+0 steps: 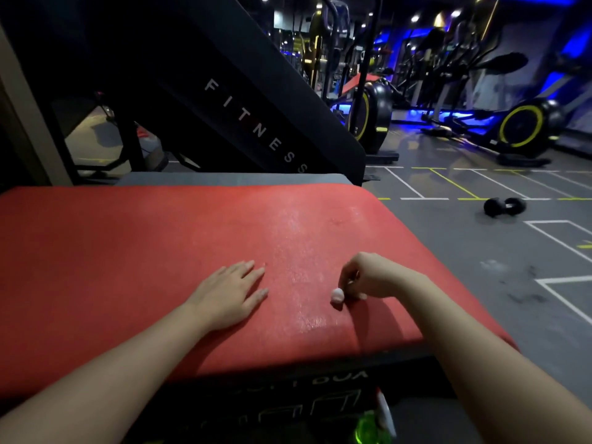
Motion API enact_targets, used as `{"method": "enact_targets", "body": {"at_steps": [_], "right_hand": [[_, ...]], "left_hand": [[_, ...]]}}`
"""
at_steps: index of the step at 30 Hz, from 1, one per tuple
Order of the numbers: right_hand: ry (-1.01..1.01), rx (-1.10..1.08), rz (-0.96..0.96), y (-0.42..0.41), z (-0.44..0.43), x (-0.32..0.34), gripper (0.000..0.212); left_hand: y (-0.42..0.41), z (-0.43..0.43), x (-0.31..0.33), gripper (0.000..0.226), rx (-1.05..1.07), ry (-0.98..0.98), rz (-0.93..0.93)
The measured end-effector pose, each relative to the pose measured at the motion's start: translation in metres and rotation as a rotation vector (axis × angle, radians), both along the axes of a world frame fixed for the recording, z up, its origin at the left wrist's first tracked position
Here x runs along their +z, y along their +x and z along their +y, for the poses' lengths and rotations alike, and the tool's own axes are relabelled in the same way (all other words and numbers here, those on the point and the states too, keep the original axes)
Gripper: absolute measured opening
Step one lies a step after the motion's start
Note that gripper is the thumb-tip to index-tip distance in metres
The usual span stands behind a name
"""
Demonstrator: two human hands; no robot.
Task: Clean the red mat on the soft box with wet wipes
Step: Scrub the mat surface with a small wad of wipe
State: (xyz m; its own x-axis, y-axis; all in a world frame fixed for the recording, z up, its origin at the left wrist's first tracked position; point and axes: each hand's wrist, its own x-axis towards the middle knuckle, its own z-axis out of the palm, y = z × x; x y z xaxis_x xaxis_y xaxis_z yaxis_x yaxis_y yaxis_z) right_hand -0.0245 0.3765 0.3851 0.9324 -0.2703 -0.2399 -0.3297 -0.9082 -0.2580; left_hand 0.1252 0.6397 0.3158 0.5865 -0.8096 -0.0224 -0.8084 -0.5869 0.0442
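1. Nearest to me, 2 bare forearms come in from the bottom corners of the frame and reach over the near edge of the soft box (288, 395), which is black with pale lettering on its front.
2. The left hand (229, 294) lies flat on the red mat (128, 238) at lower centre, fingers straight and slightly spread. I take it as a brace that stops the mat sliding under the rubbing.
3. The right hand (368, 277), just right of centre, has its fingers curled down and pinches a small balled wet wipe (337, 295) against the mat. A wad that tight looks suited to scrubbing 1 spot, not to broad sweeps.
4. The mat covers the box top and fills the middle of the frame, its far edge below the slanted black panel (256, 123) marked FITNESS.
5. Its surface is a grainy, dull red. A damp, glossy band runs from upper centre down between the 2 hands. The left part looks matte and dry, so I judge it is not yet wiped.
6. A green-and-white pack (368, 431) sits at the bottom edge. Whether it holds the wipes, I cannot tell.
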Motion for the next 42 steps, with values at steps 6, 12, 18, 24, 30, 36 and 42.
{"method": "enact_targets", "body": {"at_steps": [6,12,18,24,30,36,42], "right_hand": [[0.006,-0.004,-0.108,-0.049,0.013,-0.009,0.014],[-0.017,0.028,-0.362,-0.064,0.023,-0.032,0.012],[0.020,0.160,-0.343,-0.113,0.037,-0.034,0.015],[-0.012,0.136,-0.471,-0.100,0.046,-0.040,0.015],[-0.066,0.003,-0.562,-0.052,0.054,-0.053,0.020],[-0.260,0.251,-0.369,-0.082,0.044,-0.054,0.053],[-0.375,0.292,-0.222,-0.095,0.038,-0.061,0.101]], "left_hand": [[-0.026,0.012,0.002,0.120,0.010,-0.012,0.015],[-0.068,0.018,0.005,0.118,-0.029,0.016,0.070],[-0.088,0.020,0.000,0.124,-0.076,0.122,0.014],[-0.097,0.016,-0.001,0.114,-0.091,0.203,-0.066],[-0.101,0.020,-0.005,0.101,-0.094,0.182,-0.114],[-0.097,0.025,-0.017,0.095,-0.223,0.177,-0.327],[-0.098,0.025,-0.011,0.101,-0.152,0.086,-0.151]]}}
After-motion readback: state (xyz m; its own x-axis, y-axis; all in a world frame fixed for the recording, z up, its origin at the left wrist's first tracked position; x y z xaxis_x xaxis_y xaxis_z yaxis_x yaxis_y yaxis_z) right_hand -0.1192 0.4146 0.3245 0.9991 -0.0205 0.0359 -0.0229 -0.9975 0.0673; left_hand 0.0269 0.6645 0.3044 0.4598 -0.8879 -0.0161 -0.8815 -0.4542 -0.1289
